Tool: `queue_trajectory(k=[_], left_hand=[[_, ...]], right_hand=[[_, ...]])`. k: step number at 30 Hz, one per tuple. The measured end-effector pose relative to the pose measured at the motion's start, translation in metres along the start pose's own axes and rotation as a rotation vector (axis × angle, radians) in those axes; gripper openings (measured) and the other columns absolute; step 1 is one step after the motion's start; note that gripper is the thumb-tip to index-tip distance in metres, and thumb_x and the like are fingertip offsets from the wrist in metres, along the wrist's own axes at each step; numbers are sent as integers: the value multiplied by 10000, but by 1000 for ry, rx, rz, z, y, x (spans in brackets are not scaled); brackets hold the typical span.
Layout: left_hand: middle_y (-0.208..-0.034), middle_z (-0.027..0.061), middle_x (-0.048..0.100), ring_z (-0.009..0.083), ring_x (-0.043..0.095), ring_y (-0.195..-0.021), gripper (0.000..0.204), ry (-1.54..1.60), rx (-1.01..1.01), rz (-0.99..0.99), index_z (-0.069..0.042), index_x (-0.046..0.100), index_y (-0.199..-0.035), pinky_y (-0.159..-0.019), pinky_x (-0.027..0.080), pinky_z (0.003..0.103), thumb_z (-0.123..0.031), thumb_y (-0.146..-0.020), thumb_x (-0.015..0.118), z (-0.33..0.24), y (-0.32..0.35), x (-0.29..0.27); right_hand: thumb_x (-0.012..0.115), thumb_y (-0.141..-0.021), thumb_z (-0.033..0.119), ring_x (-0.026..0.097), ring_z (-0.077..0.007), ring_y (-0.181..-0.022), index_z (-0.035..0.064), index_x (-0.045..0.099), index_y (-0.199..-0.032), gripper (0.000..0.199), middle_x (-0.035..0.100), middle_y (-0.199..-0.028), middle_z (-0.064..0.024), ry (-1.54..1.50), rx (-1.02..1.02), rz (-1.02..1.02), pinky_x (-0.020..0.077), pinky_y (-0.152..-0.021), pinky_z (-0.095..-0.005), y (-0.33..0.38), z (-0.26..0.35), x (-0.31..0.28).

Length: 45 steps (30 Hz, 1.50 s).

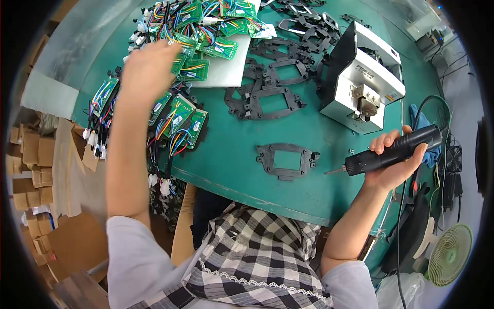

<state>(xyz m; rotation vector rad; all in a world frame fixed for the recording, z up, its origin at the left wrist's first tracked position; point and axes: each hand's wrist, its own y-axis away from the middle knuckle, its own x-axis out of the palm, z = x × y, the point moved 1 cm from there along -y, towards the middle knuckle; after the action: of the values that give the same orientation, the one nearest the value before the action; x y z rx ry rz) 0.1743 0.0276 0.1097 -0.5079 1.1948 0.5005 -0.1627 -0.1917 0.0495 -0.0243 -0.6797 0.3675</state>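
My right hand (392, 159) is wrapped around a black electric screwdriver (393, 150). Its thin bit points left, toward a single black plastic frame (286, 160) lying flat on the green table, and stays apart from it. Over at the upper left, my left hand (149, 69) reaches into a heap of green circuit boards (193, 69) with coloured wires. Its fingers are curled together at the boards' edge, and what they hold, if anything, is hidden. Nearer to me, several wired circuit boards (180, 114) lie beside my left forearm.
A white and black screw feeder (360, 85) stands right of the stacked black frames (272, 77). White foam sheet (221, 72) lies beneath some boards. A black cable (400, 232) hangs from the screwdriver's side. A blue cloth (429, 154) and a green fan (450, 255) are at the right.
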Motion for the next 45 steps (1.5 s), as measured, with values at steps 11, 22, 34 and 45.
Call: queue_trajectory(k=[11,22,34,45], left_hand=[[-1044,93,643,297,588,-1028,555,90,230,92,-92,526,-1094,-918,441,404,-33,-602,777,65,-37,31],[-752,-7,559,83,485,-745,253,903,120,-147,-84,697,-993,-667,453,249,-142,-754,755,32,-33,-32],[-772,22,588,224,525,-741,175,793,631,-436,-96,645,-789,-732,417,363,-187,-679,745,-146,73,15],[-787,44,623,229,561,-774,141,348,387,-698,-69,691,-878,-721,442,346,-177,-788,704,-32,-43,-27]], right_hand=[[414,-946,541,485,-198,-480,39,490,-1096,530,497,-635,-95,-21,23,8,415,-484,-341,0,-5,-2],[419,-943,543,486,-197,-481,39,490,-1090,530,491,-635,-91,-28,31,-19,416,-486,-343,1,-3,1],[444,-929,548,483,-208,-498,45,491,-1073,525,493,-629,-97,-39,38,-52,419,-502,-350,0,-1,1],[421,-940,535,492,-208,-487,44,496,-1052,509,502,-613,-91,-34,37,-63,423,-500,-353,0,-3,-1]])
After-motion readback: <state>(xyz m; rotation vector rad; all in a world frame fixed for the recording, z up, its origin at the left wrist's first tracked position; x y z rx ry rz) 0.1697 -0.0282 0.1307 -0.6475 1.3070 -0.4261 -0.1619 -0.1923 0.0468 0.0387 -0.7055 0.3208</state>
